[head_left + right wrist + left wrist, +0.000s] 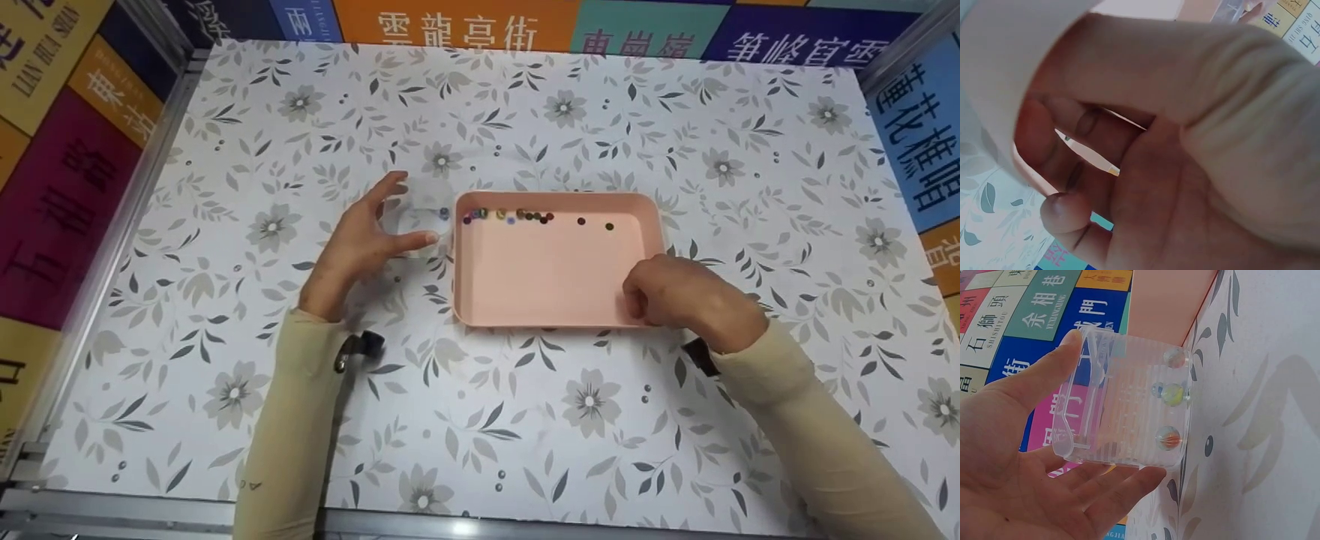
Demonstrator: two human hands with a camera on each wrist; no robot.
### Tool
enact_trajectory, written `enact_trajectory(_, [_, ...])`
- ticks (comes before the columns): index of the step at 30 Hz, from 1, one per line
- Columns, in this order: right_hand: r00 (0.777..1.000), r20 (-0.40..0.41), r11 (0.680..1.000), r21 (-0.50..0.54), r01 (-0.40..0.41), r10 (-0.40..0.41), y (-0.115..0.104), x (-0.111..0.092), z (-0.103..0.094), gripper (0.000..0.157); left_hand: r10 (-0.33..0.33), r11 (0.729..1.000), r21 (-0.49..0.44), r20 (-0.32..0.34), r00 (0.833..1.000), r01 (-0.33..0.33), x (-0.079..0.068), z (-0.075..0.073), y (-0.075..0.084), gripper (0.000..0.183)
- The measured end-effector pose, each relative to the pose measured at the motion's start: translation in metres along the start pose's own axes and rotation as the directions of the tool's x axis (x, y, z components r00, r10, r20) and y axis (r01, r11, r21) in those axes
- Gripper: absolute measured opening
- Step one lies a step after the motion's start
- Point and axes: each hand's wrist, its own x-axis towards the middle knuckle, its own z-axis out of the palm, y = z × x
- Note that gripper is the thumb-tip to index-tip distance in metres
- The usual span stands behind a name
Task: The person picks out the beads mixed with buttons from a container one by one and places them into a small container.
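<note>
Marbles with coloured swirls [1172, 395] are showing plainly in the left wrist view, right of centre, inside a clear ribbed plastic box [1123, 399], while the head view is giving only a faint outline of that box, left of the frame's centre. The right wrist view is showing the underside of the right hand [694, 296], its fingers curling beside a pale wall that is hiding some tips; the head view is placing them at the lower right corner of a pink rectangular tray [547, 277], so whether they are pinching anything I cannot tell. The left hand [364, 240] is holding the box, its thumb and fingers spreading wide to opposite sides. Inside the box at least four marbles are lying toward the right in the left wrist view, one orange-swirled, one yellowish and a smaller one blue. The tray is resting at the centre of the head view, just beside the box, on a white floral table covering [555, 465]; more small round marbles [520, 214] are lining its upper inner wall, most gathering toward the upper left, with two dark ones lying apart toward the upper right.
</note>
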Motion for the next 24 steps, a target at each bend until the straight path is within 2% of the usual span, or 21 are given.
enact_trajectory(8, [0.998,-0.017,0.999,0.015,-0.052,0.052,-0.001,0.000,0.000,0.027,-0.008,1.000,0.000,-0.005,1.000,0.008,0.000,0.000,0.000,0.103])
enact_trajectory(16, [0.997,-0.031,0.998,0.009,-0.064,0.065,-0.002,0.003,-0.002,0.026,-0.012,1.000,0.002,-0.005,1.000,0.012,0.000,0.000,0.000,0.103])
enact_trajectory(22, [0.995,-0.088,0.999,0.018,-0.051,0.053,-0.001,0.008,-0.002,0.020,0.019,1.000,0.007,-0.011,1.000,-0.019,0.000,0.000,-0.002,0.104])
enact_trajectory(24, [0.990,-0.133,0.999,0.034,-0.033,0.037,-0.001,0.012,0.000,0.019,0.021,1.000,0.008,-0.013,1.000,-0.021,-0.001,0.000,-0.002,0.105])
